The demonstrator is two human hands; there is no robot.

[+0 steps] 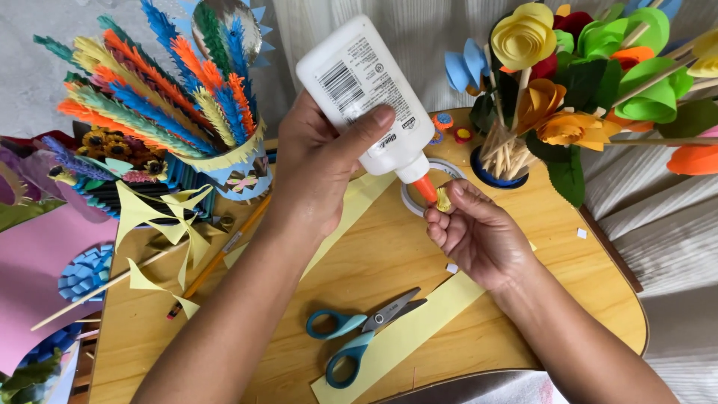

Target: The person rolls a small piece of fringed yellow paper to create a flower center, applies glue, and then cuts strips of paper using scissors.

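Note:
My left hand [318, 168] grips a white glue bottle [363, 86], tipped down to the right so its orange nozzle [425, 188] meets a small rolled yellow paper piece [443, 199]. My right hand [479, 236] pinches that paper piece between its fingertips, just above the wooden table [583, 292]. Under the hands lies a roll of tape [441, 168] and a long yellow paper strip [419, 322].
Blue-handled scissors [359, 333] lie on the strip near the front edge. A cup of fringed paper feathers [161, 90] stands at the left, a bunch of paper flowers on sticks [583, 67] at the right. Yellow paper cut-outs [168, 224], a pencil [224, 247] and pink paper [37, 262] lie left.

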